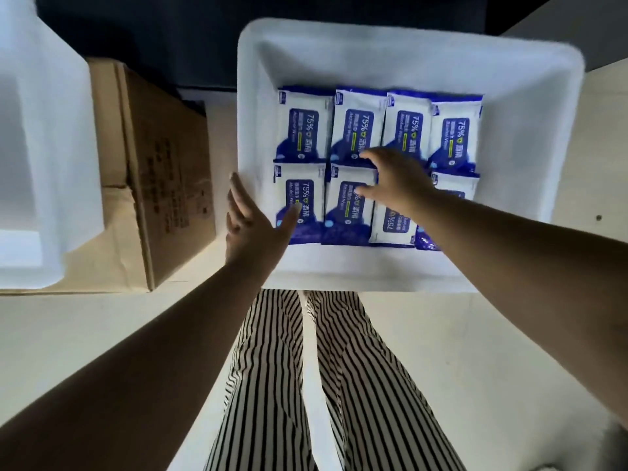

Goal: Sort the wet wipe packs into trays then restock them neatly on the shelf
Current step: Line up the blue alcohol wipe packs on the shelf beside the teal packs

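Note:
A white tray (530, 137) sits in front of me and holds several blue and white wet wipe packs (304, 125) laid flat in two rows. My right hand (396, 180) reaches over the near row with its fingers spread, above the middle packs, and holds nothing. My left hand (253, 226) lies flat and open against the tray's near left rim, its thumb over the corner pack (299, 185). One pack (390, 226) in the near row lies turned the other way, partly under my right wrist.
A brown cardboard box (159, 171) stands to the left of the tray. A second white tray (44, 147) rests on top of the box at the far left. My striped trouser legs (306, 385) and the pale floor are below. A light wooden surface (598, 130) is at the right.

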Demonstrator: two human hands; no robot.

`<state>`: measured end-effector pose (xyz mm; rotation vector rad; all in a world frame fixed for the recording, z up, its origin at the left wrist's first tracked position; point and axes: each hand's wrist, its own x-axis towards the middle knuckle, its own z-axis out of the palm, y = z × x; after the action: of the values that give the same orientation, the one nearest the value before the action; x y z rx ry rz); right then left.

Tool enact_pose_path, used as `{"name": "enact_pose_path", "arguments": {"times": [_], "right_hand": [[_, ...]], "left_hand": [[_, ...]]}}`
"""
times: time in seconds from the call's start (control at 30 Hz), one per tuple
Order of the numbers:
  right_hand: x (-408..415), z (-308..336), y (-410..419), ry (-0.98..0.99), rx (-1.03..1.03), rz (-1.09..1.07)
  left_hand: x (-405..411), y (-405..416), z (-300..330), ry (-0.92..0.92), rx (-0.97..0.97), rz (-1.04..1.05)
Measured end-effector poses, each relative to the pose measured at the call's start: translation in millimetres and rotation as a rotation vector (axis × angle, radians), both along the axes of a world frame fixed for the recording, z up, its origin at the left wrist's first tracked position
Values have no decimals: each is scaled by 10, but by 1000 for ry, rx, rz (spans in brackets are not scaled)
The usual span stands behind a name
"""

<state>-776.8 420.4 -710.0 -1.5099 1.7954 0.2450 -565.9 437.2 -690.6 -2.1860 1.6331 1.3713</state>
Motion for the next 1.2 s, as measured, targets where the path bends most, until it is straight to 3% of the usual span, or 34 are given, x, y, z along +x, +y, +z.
{"name": "enact_pose_path", "arguments": {"times": [0.17, 0.37, 0.47, 0.53, 0.6, 0.63, 0.7, 0.77, 0.93, 1.07, 1.2], "right_hand": [[52, -260, -107, 25, 88, 29], [52, -268, -223, 19, 158, 46], [50, -82, -267, -161, 239, -22], [55, 82, -288, -275, 246, -25], [37, 241, -323, -345, 260, -42], [15, 313, -344, -380, 276, -78], [-60, 443, -379, -483, 318, -200], [-131, 539, -404, -612, 358, -353], [-277, 619, -353, -950, 370, -793], [-380, 547, -47, -1265, 334, -1220], [-281, 357, 332, -1544, 293, -1412]], "left_hand": [[-8, 28, -27, -50, -78, -31], [-27, 8, 0, -34, -10, 2], [-51, -1, 37, -47, -8, 54], [-74, -37, 115, -65, -164, 30], [-140, -142, 248, 50, -303, -58], [-188, -214, 319, 159, -276, -91], [-300, -360, 438, 367, -30, -90], [-384, -476, 494, 436, 176, -22], [-492, -674, 509, 521, 307, 216], [-592, -641, 536, 784, 406, 650], [-663, -490, 442, 841, 447, 731]]}}
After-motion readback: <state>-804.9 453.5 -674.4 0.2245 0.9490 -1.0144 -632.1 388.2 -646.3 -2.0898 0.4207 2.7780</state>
